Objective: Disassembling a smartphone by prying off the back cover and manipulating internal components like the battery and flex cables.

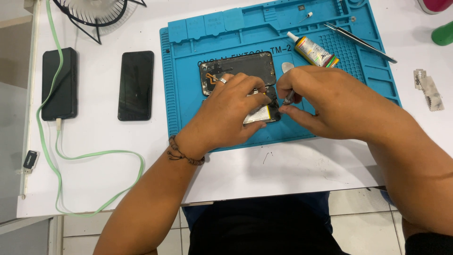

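An opened black phone (245, 66) lies on a blue repair mat (188, 94) with its inside showing. My left hand (226, 113), with a ring and a bead bracelet, rests on the phone's near half and presses down on a flat white-labelled battery (258, 113). My right hand (330, 101) pinches a thin metal prying tool (288, 97) whose tip meets the phone's right edge beside the battery. Both hands hide most of the phone's lower part.
A glue tube (314, 51) and metal tweezers (361, 42) lie on the mat's far right. A black phone (136, 85) and a black power bank (59, 82) with a green cable (94, 156) sit on the white table to the left. A fan base (96, 14) stands at the back.
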